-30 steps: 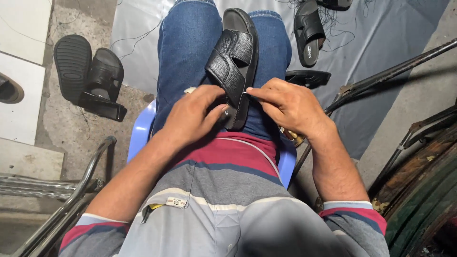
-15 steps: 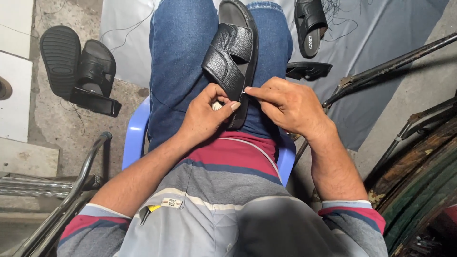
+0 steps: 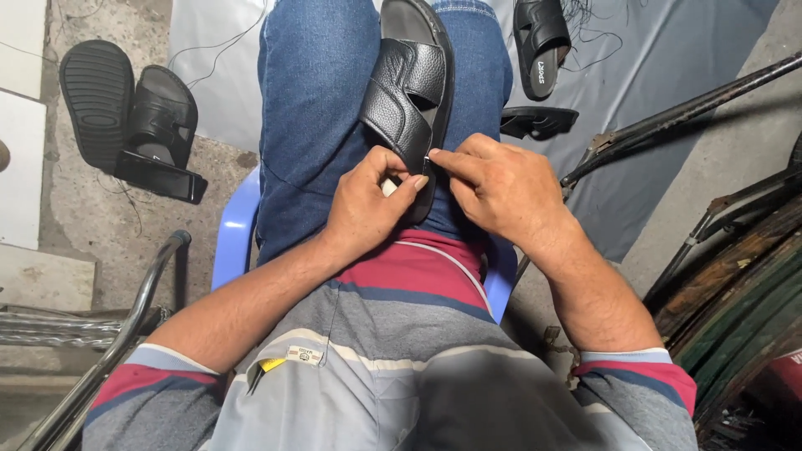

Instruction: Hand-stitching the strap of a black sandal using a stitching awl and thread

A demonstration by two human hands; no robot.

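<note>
A black leather sandal (image 3: 411, 92) lies along my lap on my blue jeans, toe pointing away. My left hand (image 3: 368, 205) grips the sandal's near end, thumb and forefinger pinched at the strap's edge. My right hand (image 3: 501, 188) meets it from the right, fingertips pinched at the same spot on the strap edge; a small pale tip shows between the fingers, what it is I cannot tell. I sit on a light blue plastic chair (image 3: 232, 238).
Two black sandals (image 3: 134, 117) lie on the concrete floor at left, one sole up. Another black sandal (image 3: 539, 42) and a sole piece (image 3: 539, 121) rest on a grey sheet (image 3: 660, 58) with loose threads. Metal bars (image 3: 668, 113) and a rail (image 3: 109, 334) flank me.
My left hand has curled tighter, its thumb and forefinger closing onto the strap edge where my right fingertips pinch. The view has shifted slightly.
</note>
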